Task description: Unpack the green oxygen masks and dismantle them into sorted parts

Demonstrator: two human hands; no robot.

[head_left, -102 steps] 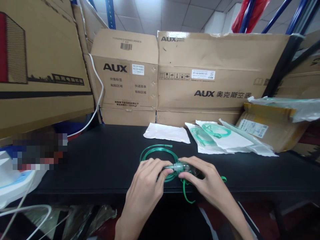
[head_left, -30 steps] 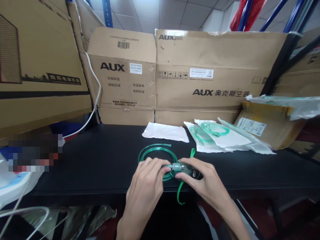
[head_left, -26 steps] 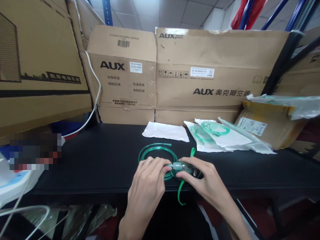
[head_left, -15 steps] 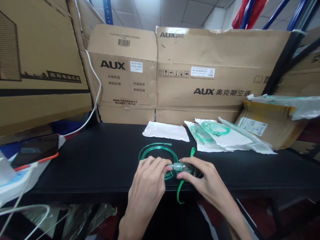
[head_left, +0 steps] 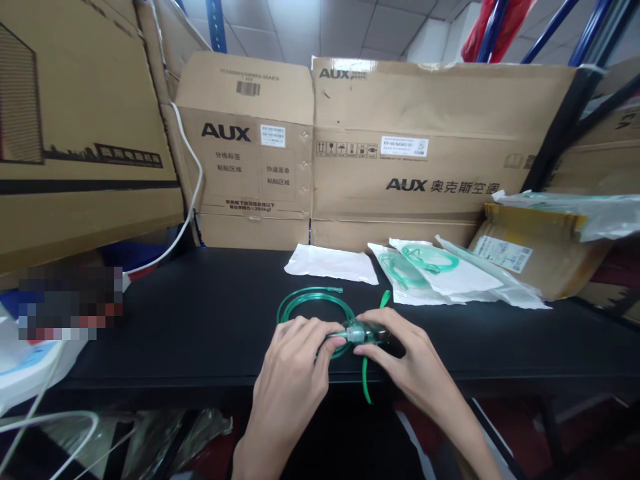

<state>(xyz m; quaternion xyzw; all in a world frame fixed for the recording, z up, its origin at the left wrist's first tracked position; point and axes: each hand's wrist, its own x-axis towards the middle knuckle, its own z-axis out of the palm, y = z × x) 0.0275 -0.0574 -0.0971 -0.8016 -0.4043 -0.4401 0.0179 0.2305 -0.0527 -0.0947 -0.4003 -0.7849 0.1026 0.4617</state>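
Just below the middle of the frame, over the front part of the black table (head_left: 200, 340): a clear green mask (head_left: 375, 332), with its pale connector (head_left: 354, 333) pointing to the frame's left and its broad end to the right. Long axis almost level across the frame, in line with the tube end (head_left: 337, 335) at the connector. Hanging below, past the table's front edge, a bright green strap (head_left: 367, 380).

Behind the hands, a green tubing coil (head_left: 315, 297) flat on the table, partly covered by the left hand (head_left: 295, 357). Farther back, centre, a white packet (head_left: 330, 265); right of centre, overlapping packets (head_left: 430, 267) with green tubing inside. Toward the right edge, a brown carton (head_left: 555, 250); across the back, upright cardboard (head_left: 250, 180).

Left hand entering from the bottom centre, back upward, pinching the tube end between thumb and fingers. Right hand (head_left: 413, 347) reaching in from the lower right, thumb below and fingers above, gripping the mask near the connector. Mask's far end hidden by the right hand; impossible to tell its full outline.
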